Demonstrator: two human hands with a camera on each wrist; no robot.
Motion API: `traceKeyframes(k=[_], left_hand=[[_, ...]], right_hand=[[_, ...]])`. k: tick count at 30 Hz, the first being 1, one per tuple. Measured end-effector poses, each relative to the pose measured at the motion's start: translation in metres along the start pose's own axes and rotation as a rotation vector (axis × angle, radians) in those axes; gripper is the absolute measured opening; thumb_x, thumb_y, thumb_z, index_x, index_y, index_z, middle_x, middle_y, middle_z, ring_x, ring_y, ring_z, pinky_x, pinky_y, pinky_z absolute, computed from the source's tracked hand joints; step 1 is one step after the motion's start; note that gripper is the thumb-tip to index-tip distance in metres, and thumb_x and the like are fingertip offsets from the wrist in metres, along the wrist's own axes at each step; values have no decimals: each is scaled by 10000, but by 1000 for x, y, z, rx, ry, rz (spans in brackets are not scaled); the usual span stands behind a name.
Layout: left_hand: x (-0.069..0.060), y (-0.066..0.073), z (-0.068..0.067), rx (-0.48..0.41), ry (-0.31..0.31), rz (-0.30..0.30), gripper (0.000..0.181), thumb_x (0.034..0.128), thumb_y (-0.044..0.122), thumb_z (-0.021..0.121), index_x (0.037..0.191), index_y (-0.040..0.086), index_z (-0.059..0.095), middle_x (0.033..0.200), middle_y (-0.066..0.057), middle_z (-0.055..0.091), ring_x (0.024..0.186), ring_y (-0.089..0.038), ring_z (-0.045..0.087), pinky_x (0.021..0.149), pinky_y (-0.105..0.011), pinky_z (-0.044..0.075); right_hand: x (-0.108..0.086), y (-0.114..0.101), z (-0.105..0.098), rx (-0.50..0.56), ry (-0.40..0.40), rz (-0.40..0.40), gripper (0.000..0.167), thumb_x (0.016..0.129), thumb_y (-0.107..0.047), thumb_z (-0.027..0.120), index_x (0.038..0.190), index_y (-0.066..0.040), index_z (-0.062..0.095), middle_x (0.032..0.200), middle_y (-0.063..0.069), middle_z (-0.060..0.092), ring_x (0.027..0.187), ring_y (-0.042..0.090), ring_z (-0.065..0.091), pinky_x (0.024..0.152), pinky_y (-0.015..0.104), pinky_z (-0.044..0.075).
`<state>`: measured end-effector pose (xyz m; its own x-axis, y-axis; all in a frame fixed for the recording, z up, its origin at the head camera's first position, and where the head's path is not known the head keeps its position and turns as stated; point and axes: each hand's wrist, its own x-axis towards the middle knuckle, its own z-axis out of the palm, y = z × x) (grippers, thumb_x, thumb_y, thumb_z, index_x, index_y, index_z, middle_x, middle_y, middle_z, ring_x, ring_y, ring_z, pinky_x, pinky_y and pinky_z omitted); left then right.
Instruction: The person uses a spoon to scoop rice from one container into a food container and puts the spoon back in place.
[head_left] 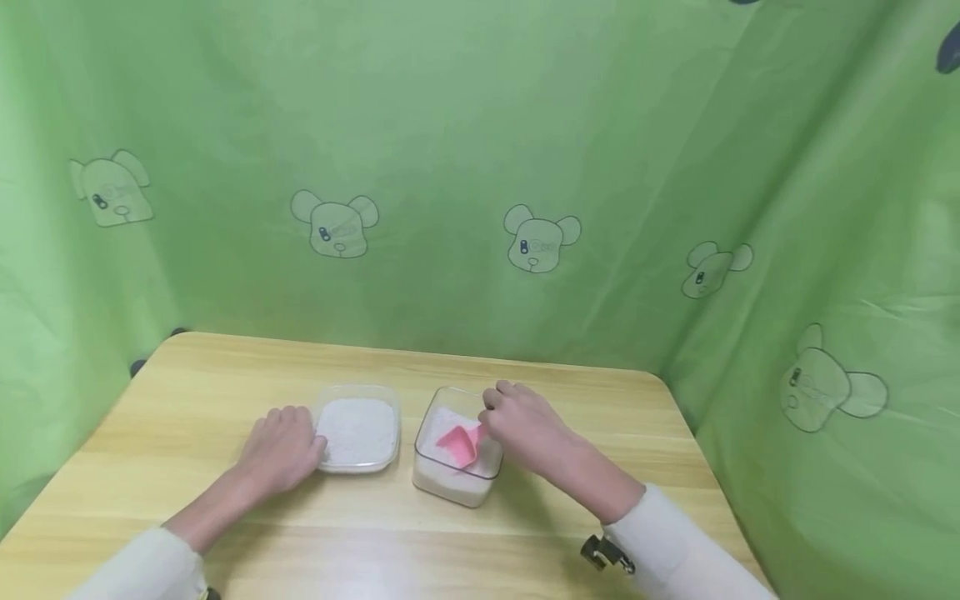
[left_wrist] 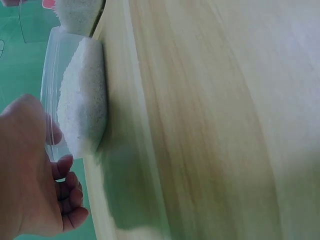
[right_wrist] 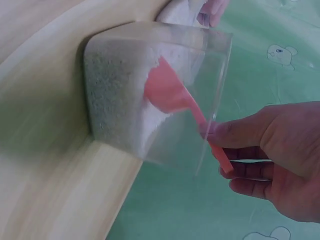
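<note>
My right hand (head_left: 525, 423) pinches the handle of a pink scoop (right_wrist: 167, 87), thumb on top and fingers curled beneath. The scoop's head is inside a deep clear container (head_left: 457, 496), at the surface of fine white grains (right_wrist: 117, 85). My left hand (head_left: 277, 450) is at the left side of a shallower clear plastic container (head_left: 321, 400), which also holds white grains (left_wrist: 85, 95). The left thumb lies at this container's rim, and the other fingers curl beside its wall. Both containers stand upright side by side, a small gap between them.
The containers stand on a light wooden table (head_left: 360, 542). Behind it and on both sides hangs a green curtain (head_left: 435, 125) printed with bear heads. The table's back edge runs a short way beyond the containers.
</note>
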<state>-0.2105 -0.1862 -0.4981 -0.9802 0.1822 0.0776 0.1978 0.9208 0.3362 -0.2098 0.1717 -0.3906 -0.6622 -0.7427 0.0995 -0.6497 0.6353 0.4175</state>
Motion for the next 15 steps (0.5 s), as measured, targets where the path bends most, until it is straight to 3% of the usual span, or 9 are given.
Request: traceKeyframes(k=[5,9,15], left_hand=[[-2,-3,1,-8,12,3,245,959,276,559,835,70,513,794,-72,506,755,-247,454,680,-371,371],[-2,-2,-1,-39,-25,-12,251,997,277,509,850,73,518,799,-71,511,752,-243,457,677,-364,372],[0,-3,-7,-75,-59,-28,315,1035,337,491,913,54,554,820,-71,529,779,-244,471,723,-399,401]], right_hand=[[-4,7,-2,-3,69,-17,135,777,-75,863,890,-135,821,858,20,704,732,159,493,665,250,453],[-9,13,-5,21,108,-10,93,791,-97,860,867,-129,817,823,16,690,708,154,478,646,241,435],[-18,20,-8,64,173,25,91,834,-175,843,902,-124,809,848,15,718,769,154,609,712,262,550]])
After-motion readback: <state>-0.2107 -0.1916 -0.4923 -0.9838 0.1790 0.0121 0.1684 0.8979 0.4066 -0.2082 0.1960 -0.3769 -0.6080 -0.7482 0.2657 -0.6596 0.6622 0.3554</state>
